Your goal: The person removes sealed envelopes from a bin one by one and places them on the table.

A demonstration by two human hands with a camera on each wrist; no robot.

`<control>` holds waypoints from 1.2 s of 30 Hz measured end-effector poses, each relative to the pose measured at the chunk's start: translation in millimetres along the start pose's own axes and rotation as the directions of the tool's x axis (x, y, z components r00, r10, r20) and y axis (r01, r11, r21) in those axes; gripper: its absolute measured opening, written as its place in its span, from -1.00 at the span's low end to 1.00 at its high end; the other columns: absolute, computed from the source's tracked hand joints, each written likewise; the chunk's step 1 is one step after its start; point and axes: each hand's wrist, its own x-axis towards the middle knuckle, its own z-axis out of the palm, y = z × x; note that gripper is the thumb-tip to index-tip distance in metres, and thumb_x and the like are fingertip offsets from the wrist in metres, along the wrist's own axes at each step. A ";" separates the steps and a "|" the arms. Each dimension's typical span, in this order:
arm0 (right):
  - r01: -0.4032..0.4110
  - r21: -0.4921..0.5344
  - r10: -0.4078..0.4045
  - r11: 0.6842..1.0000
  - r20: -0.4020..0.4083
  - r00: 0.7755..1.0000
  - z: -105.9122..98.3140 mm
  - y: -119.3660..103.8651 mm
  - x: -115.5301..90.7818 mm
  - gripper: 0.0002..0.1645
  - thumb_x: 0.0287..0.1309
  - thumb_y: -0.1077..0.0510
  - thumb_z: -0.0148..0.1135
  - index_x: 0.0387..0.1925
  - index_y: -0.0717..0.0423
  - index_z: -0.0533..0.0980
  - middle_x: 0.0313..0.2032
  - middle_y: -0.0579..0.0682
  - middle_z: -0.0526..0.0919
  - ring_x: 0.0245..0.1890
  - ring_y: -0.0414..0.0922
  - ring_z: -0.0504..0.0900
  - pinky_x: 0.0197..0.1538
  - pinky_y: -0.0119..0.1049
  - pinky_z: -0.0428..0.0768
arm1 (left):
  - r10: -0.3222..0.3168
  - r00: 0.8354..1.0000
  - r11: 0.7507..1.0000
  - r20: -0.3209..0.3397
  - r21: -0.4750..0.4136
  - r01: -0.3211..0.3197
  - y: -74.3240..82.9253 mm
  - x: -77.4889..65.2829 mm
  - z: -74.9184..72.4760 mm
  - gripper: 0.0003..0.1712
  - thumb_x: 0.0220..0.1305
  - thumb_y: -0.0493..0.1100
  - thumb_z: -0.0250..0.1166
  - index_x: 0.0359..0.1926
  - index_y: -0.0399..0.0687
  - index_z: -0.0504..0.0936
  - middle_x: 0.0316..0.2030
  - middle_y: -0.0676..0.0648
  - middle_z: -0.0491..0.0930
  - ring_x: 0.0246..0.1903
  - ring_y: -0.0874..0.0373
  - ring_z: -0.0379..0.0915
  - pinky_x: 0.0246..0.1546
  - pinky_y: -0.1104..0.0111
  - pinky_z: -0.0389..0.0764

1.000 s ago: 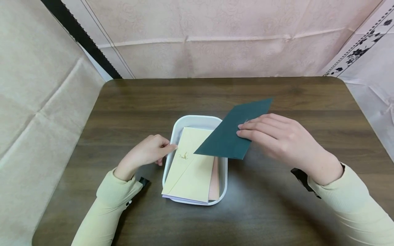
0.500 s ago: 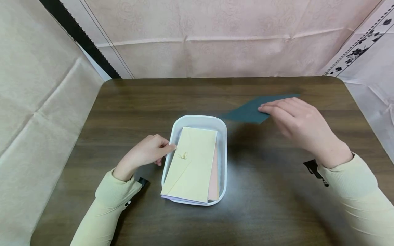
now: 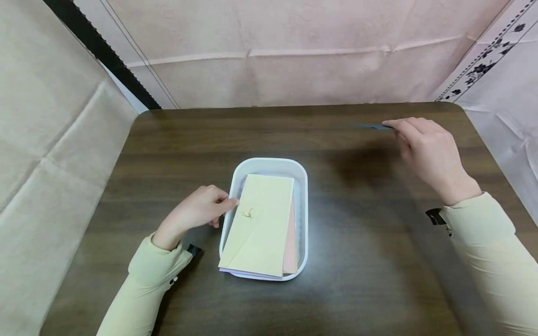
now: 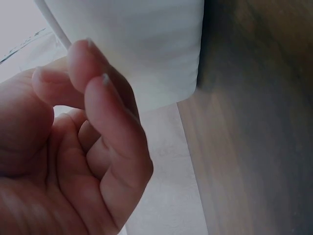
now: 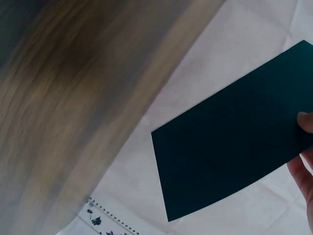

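Note:
My right hand [image 3: 433, 154] holds a dark green envelope [image 5: 225, 142] above the far right part of the table, between thumb and fingers. In the head view the green envelope [image 3: 373, 126] is seen nearly edge-on. A white plastic tray [image 3: 271, 162] stands mid-table. Inside it lies a stack of envelopes, a cream envelope [image 3: 262, 228] with a small gold emblem on top. Beneath, a pink envelope [image 3: 291, 247] and a purple edge peek out. At the tray's left rim my left hand [image 3: 199, 207] pinches the edge, thumb on top; the left wrist view shows its curled fingers against the tray wall [image 4: 161, 49].
The brown wooden table [image 3: 189, 140] has rounded far corners. Pale patterned cloth [image 3: 294, 79] hangs behind its far edge, with more cloth on both sides. A flower-printed border [image 3: 479, 70] runs down at the far right.
My right hand has carried the green envelope from above the tray to the far right, tilting it until it is nearly edge-on in the head view. The left hand has stayed at the tray.

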 end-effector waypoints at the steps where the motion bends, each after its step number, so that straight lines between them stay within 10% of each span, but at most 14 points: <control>1: -0.005 -0.012 0.005 1.000 -0.003 1.000 0.9 2.7 -1.1 -0.63 0.17 0.39 -0.03 -0.05 0.21 0.58 -0.31 0.13 0.64 -0.38 0.14 0.54 -0.31 -0.02 0.47 | -0.001 1.000 1.000 0.002 0.000 0.001 -0.3 0.4 0.5 -0.56 0.29 0.00 0.16 -0.61 -0.21 0.53 -0.76 -0.05 0.42 -0.67 -0.01 0.47 -0.67 0.34 0.36; 36: -0.091 -0.092 0.105 0.992 0.157 0.982 52.9 65.8 2.7 -0.62 0.10 0.42 0.01 -0.07 0.20 0.59 -0.26 0.17 0.65 -0.30 0.20 0.55 -0.21 0.04 0.47 | 0.013 1.000 1.000 0.006 0.018 -0.013 -1.5 0.6 1.3 -0.58 0.29 0.01 0.16 -0.60 -0.16 0.53 -0.76 -0.04 0.43 -0.70 0.06 0.45 -0.66 0.34 0.36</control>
